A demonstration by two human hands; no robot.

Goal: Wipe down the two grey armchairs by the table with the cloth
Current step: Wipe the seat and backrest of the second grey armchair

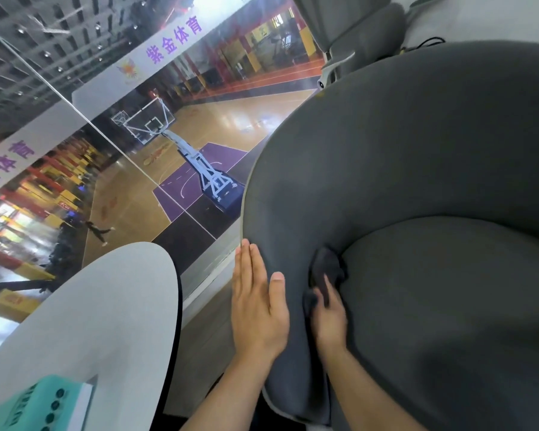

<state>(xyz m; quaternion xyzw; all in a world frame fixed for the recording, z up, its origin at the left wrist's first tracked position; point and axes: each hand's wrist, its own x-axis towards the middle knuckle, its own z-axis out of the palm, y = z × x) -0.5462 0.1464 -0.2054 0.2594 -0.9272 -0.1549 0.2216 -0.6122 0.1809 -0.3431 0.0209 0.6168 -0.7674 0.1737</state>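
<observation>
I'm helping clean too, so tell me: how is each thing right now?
left hand: flat, fingers straight, resting on the near armchair's side
right hand: gripping the cloth
cloth: bunched, pressed into the crease beside the seat cushion
near armchair: upright, both hands on it
far armchair: no hand on it
teal box: lying on the table

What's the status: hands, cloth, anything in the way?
Left hand flat against the outside of the armchair. Right hand grips the cloth, pressed into the crease beside the seat cushion. Nothing blocks the wipe; table stands off left.
</observation>
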